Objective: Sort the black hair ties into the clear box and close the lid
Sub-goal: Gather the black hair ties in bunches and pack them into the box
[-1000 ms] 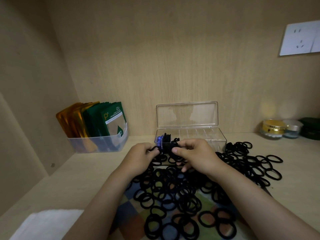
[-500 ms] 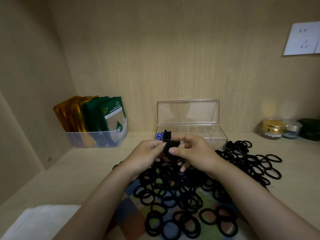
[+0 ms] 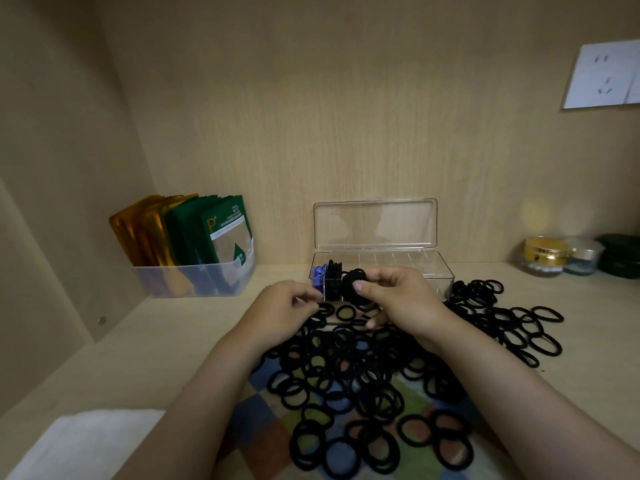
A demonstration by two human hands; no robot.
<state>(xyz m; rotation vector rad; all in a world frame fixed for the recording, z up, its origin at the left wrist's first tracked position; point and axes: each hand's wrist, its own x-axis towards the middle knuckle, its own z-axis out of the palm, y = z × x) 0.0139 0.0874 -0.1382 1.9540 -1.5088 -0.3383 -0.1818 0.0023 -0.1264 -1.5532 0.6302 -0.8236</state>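
Note:
A clear box (image 3: 433, 271) with dividers stands at the back of the shelf, its lid (image 3: 375, 223) upright and open. Its leftmost compartments hold blue ties (image 3: 318, 273) and a stack of black ties (image 3: 333, 271). My right hand (image 3: 398, 299) pinches a bundle of black hair ties (image 3: 354, 285) just in front of the box's left end. My left hand (image 3: 284, 310) is beside it, fingers curled, apart from the bundle; whether it holds a tie is unclear. Many loose black hair ties (image 3: 346, 375) cover the shelf under my arms.
A clear bin of gold and green sachets (image 3: 194, 251) stands at the back left. Small jars (image 3: 547, 254) sit at the back right, below a wall socket (image 3: 602, 77). A checked cloth (image 3: 263, 434) lies under the ties, a white cloth (image 3: 83, 445) at the near left.
My right hand has lifted the bundle of ties toward the box's left end. My left hand has come off the bundle and dropped slightly left.

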